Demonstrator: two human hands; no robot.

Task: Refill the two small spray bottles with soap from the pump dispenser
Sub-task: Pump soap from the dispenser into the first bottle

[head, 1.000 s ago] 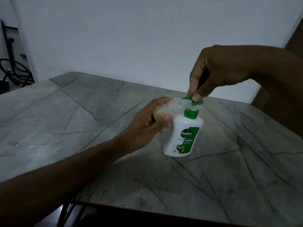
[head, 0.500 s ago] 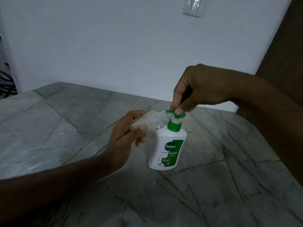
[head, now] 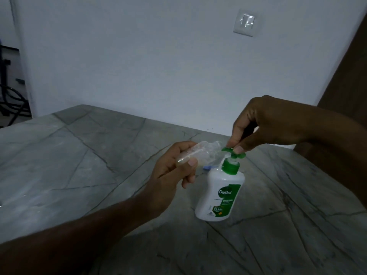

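Note:
A white soap dispenser [head: 219, 192] with a green pump head [head: 233, 151] stands upright on the grey marble table [head: 79, 165]. My right hand [head: 264, 124] is above it, thumb and fingertips resting on the pump head. My left hand [head: 168, 175] grips a small clear spray bottle [head: 200, 153], tilted on its side with its open neck right at the pump's nozzle. The bottle looks foamy inside. A small blue-and-white object [head: 208, 167], partly hidden, lies on the table behind the dispenser.
A white wall with a light switch [head: 245, 22] rises behind the table. A dark wooden door [head: 349, 80] stands at the right. Dark metal framing [head: 8, 96] shows at the far left, beyond the table's edge.
The pump head has risen, showing its white stem. The view has tilted upward, so both hands and the dispenser sit lower and further right in the frame.

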